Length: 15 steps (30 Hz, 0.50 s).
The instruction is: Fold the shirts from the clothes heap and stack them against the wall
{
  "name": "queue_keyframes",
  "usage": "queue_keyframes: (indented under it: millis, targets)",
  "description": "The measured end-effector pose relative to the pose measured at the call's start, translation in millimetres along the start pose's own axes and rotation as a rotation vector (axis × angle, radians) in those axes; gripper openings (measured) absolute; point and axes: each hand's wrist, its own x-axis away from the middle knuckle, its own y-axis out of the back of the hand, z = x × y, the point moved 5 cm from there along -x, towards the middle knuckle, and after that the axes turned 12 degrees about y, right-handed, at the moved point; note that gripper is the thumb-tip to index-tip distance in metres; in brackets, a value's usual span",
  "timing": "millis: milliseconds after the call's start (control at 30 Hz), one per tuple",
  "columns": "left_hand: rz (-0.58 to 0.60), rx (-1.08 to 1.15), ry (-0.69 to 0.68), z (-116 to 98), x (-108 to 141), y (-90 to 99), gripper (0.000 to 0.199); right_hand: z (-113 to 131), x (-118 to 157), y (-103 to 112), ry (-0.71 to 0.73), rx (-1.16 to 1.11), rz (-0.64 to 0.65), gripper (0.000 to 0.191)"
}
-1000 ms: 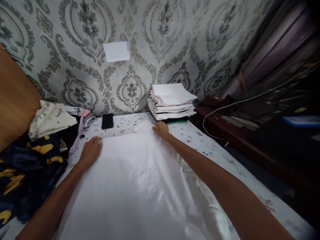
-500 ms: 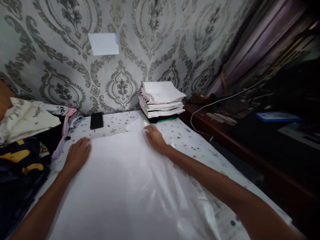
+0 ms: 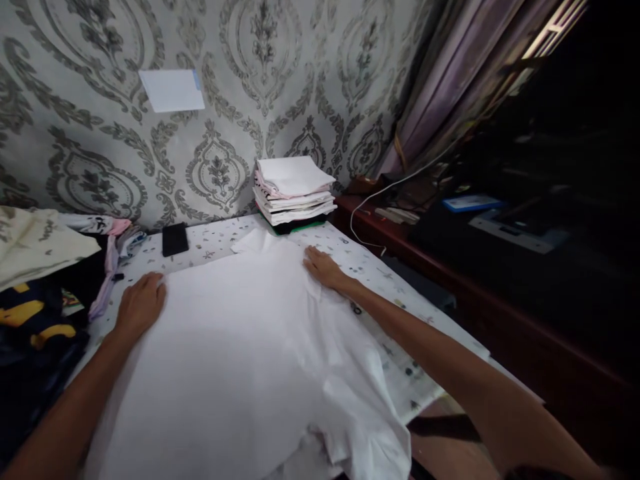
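A white garment (image 3: 225,347) lies spread over the patterned sheet, smooth on the left and wrinkled along its right side. My left hand (image 3: 143,300) rests at its far left corner, with the fingers bent over the edge; whether they pinch the cloth cannot be made out. At the far right edge of the garment, my right hand (image 3: 323,267) lies low on the cloth, palm down, fingers stretched forward. Beyond the garment stands a stack of folded clothes (image 3: 295,193), mostly white.
A black phone (image 3: 175,240) lies near the wall. Loose clothes (image 3: 45,247) are heaped at the left. To the right, a dark red wooden edge (image 3: 400,237) carries a white cable (image 3: 353,223) and a blue-edged item (image 3: 473,203).
The view has turned to the right. My right hand has moved outward to the garment's right edge, away from the pointed white fold. My left hand stays at the left corner.
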Motion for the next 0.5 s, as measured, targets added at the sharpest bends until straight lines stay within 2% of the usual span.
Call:
queue_keyframes:
  millis: [133,200,333,433,500]
  targets:
    - [-0.047,-0.093,-0.067,-14,23,14.7,0.050,28,45,9,0.029,0.032,-0.075,0.057]
    - [-0.001,-0.020,-0.141,-23,45,14.5,0.051,38,78,15,0.016,0.067,-0.096,0.054]
    - [0.138,0.165,-0.278,-39,98,5.3,0.053,34,137,23,-0.196,0.100,-0.099,0.036]
    - [0.098,0.195,-0.337,-48,125,4.5,0.051,28,157,27,-0.249,0.056,-0.164,0.019]
    - [0.060,0.199,-0.344,-50,132,5.5,0.051,23,162,28,-0.254,0.006,-0.203,0.012]
